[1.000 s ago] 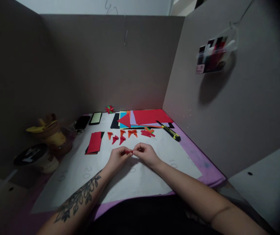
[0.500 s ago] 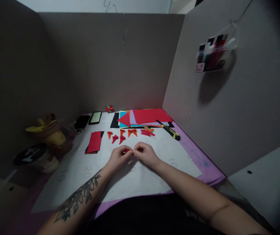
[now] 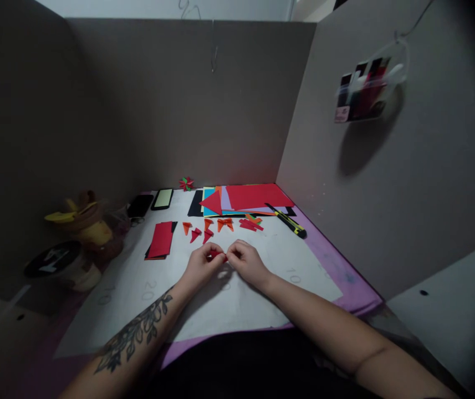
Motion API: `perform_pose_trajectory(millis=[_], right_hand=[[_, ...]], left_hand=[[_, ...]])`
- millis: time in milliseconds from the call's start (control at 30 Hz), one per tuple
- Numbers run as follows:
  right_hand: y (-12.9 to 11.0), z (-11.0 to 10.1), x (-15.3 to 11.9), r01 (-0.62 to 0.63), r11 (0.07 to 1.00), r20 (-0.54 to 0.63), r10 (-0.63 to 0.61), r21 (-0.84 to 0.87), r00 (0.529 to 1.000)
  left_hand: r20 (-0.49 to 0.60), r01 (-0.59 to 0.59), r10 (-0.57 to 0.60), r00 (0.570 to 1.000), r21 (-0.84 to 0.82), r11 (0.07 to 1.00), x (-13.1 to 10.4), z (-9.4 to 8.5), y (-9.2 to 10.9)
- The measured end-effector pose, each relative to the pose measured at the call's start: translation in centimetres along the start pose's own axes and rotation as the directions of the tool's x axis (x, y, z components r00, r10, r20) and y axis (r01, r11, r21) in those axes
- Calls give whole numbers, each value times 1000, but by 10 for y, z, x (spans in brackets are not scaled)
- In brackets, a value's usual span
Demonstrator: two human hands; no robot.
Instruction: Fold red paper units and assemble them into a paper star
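My left hand [image 3: 204, 262] and my right hand [image 3: 247, 262] meet over the middle of the white sheet. Between their pinched fingertips is a small piece of red paper [image 3: 217, 254], mostly covered by the fingers. Just beyond the hands lie small folded red paper pieces [image 3: 195, 235] and folded orange paper pieces [image 3: 225, 224]. Red paper strips [image 3: 250, 224] rest to the right of these. Left of my hands is a stack of red paper rectangles [image 3: 161, 240] with darker ones under it.
Coloured paper sheets [image 3: 258, 197] lie at the back, with a yellow-black utility knife [image 3: 289, 221] to their right. A phone [image 3: 162, 199], a small paper star [image 3: 186, 183] and containers [image 3: 69, 266] stand leftward. A clear pouch [image 3: 364, 91] hangs on the right wall.
Both hands stay at the same spot, fingertips still pinched together on the red paper. A little more red shows by the left fingers. The view has shifted very slightly.
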State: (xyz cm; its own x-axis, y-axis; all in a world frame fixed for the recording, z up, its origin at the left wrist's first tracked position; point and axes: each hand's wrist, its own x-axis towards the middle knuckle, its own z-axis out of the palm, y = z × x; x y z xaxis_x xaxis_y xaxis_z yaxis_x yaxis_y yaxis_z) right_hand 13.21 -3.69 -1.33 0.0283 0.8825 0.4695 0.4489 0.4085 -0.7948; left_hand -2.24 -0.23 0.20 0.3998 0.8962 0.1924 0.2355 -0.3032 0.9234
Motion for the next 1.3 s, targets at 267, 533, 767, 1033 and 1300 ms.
perform_pose_trajectory(millis=[267, 533, 767, 1033, 1300], right_hand=[[-2, 2, -1, -35, 998, 11, 35, 45, 999], [-2, 0, 2, -111, 990, 21, 109, 88, 994], [-1, -1, 3, -163, 976, 52, 157, 144, 986], [-1, 0, 4, -251, 935, 99, 234, 248, 967], [7, 0, 4, -215, 955, 12, 217, 202, 976]], left_hand=[[-31, -65, 64, 997, -27, 998, -2, -1, 5], [-70, -62, 59, 996, -41, 997, 1, -4, 5], [-63, -21, 12, 998, -147, 989, 4, -5, -1], [-53, 35, -46, 998, -193, 981, 3, -6, -3], [-114, 41, -48, 992, -61, 997, 4, -10, -6]])
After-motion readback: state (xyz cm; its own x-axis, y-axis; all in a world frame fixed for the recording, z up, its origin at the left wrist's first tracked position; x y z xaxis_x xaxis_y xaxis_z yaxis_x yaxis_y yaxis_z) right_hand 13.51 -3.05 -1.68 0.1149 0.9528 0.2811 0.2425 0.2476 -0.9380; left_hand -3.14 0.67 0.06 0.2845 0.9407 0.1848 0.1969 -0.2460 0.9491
